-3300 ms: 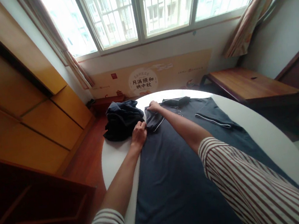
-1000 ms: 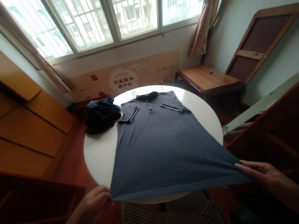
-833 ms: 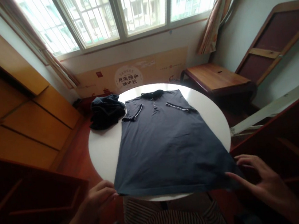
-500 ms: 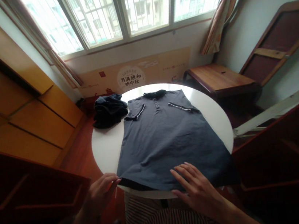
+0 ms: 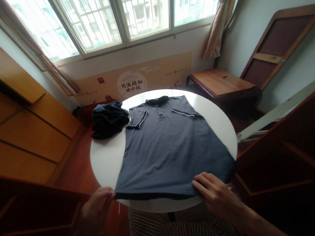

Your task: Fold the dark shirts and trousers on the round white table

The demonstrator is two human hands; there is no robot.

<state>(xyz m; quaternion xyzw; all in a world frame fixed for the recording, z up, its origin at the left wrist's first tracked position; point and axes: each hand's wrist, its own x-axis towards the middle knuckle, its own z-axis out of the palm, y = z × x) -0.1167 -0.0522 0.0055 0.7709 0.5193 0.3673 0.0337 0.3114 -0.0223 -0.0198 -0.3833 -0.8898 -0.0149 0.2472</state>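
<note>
A dark grey polo shirt (image 5: 164,148) lies spread front up on a round white table (image 5: 103,160). Its collar points to the window and its sleeves, edged with white piping, are folded in over the front. My left hand (image 5: 97,205) pinches the hem at the near left corner. Over the right part of the hem, my right hand (image 5: 212,192) has its fingers bent around the edge; its thumb is hidden. Between both hands the hem runs nearly straight, close to the table's near edge.
A heap of dark clothing (image 5: 108,120) sits on the table's far left edge. Beyond the table stands a low wooden table (image 5: 225,80) at the right. Dark red wooden panels (image 5: 290,154) flank me, and yellow cabinets (image 5: 32,134) line the left wall.
My right hand has moved right and closed from spread fingers onto the hem. The hem's sagging left part is straighter. The whole view has shifted slightly.
</note>
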